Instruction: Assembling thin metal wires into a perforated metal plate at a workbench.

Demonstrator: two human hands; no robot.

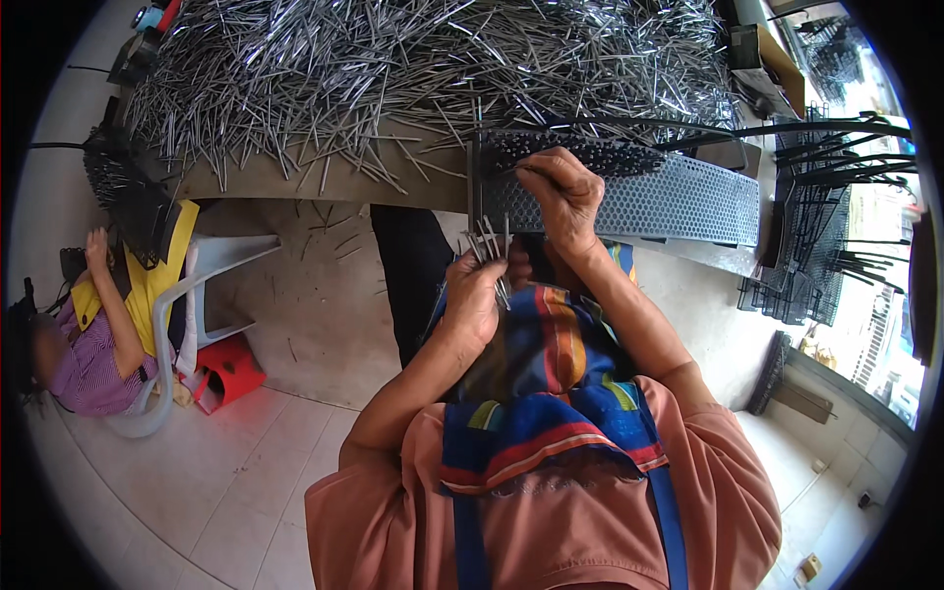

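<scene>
My left hand (472, 307) is closed around a small bunch of thin metal rods (489, 239), which stick up past the thumb and fingers. It is held over my lap, just below the left end of a grey perforated metal plate (678, 202). My right hand (570, 202) is over the plate, its thumb and fingertips pinched together. Whatever may be in that pinch is too small or hidden to name. Along the plate's far side, many dark-tipped pieces (619, 157) stand close together in the holes.
A big heap of loose metal rods (413, 69) covers the table beyond the plate. Dark wire racks (816, 246) stand at the right. A co-worker in a purple top (108, 364) sits at the left beside a grey chair (172, 324) and a red container (231, 374).
</scene>
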